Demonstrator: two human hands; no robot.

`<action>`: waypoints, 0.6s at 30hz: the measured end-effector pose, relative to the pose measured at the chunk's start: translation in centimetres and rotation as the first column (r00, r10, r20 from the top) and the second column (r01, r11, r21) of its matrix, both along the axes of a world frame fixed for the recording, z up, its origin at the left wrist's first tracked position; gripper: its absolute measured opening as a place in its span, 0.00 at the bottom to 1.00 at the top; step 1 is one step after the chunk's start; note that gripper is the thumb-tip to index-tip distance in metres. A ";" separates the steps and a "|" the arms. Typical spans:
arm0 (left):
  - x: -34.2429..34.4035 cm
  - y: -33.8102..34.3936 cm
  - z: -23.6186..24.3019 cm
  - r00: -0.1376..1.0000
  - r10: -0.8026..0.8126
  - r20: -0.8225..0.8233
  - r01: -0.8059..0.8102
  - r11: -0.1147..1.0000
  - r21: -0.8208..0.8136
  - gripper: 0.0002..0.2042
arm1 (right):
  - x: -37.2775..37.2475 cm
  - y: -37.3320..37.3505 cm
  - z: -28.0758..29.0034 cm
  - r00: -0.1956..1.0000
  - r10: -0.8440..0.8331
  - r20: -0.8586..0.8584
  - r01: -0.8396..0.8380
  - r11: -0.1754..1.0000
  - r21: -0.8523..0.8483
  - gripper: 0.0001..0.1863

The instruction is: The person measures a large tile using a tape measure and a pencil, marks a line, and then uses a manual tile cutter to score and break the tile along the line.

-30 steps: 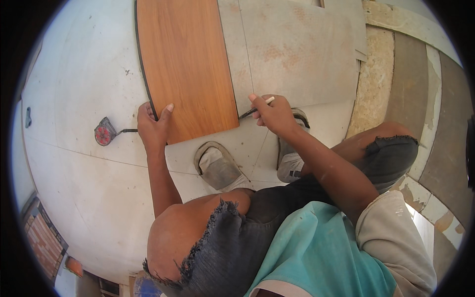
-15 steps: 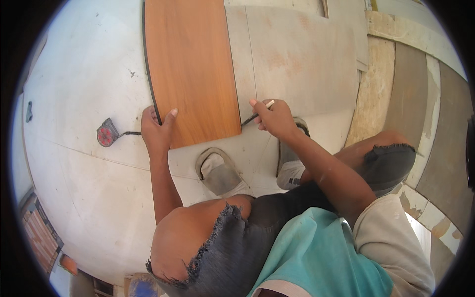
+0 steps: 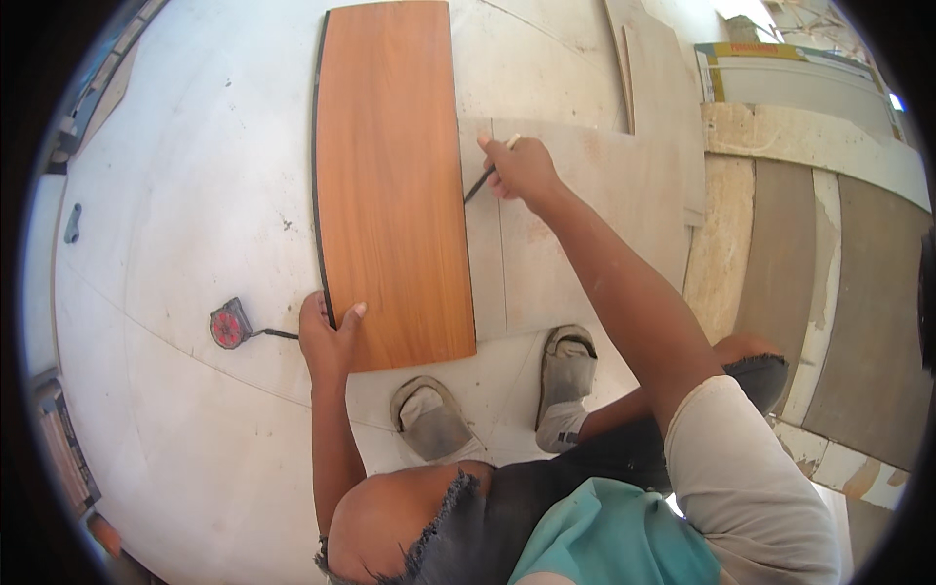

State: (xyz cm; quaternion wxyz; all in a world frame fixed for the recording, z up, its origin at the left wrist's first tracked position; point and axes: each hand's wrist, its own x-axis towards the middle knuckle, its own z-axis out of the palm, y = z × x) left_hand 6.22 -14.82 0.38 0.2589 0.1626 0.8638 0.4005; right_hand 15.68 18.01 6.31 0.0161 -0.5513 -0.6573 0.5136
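A wood-grain orange board [image 3: 388,166] with dark edges lies lengthwise before me, partly over a grey sheet [image 3: 595,224] with a thin line on it. My left hand [image 3: 331,331] grips the board's lower left edge, thumb on top. My right hand [image 3: 519,171] holds a slim black marker [image 3: 477,187] with a pale end; its tip is at the board's right edge. A red and grey tape measure [image 3: 229,324] lies left of my left hand, beside a thin black bent piece [image 3: 278,333] I cannot identify.
My two sandalled feet [image 3: 429,419] are below the board on the pale floor [image 3: 175,224]. Stacked panels and planks [image 3: 785,273] line the right, with more sheets behind them. A small grey object [image 3: 72,222] lies at far left, and stacked items [image 3: 63,439] sit at the left rim.
My right hand has moved away from me along the board's right edge with the marker. My left hand keeps its grip. The view has tilted, showing more of the board's far end.
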 end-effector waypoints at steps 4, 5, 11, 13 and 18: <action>0.1 0.4 0.7 0.999 -0.030 -0.018 0.030 1.000 -0.001 0.21 | -3.6 4.5 -0.4 0.998 -0.017 -0.054 0.023 0.993 0.113 0.22; 0.2 0.5 0.4 0.999 -0.028 -0.016 0.029 0.999 0.036 0.21 | -3.9 5.5 -0.6 0.997 -0.029 -0.077 0.040 0.987 0.154 0.22; 0.2 0.2 -0.2 0.996 0.036 0.085 -0.044 0.994 0.098 0.20 | -4.1 3.4 0.8 0.860 -0.159 -0.485 0.234 0.968 0.096 0.19; 0.0 -0.5 -0.6 0.997 0.037 0.074 -0.044 0.994 0.099 0.19 | -2.4 1.5 1.6 0.815 -0.258 -0.520 0.275 0.960 -0.046 0.19; -0.4 -0.4 -1.3 0.976 0.150 0.155 -0.167 0.981 0.104 0.12 | 4.3 -1.6 2.7 0.773 -0.338 -0.536 0.312 0.939 -0.142 0.19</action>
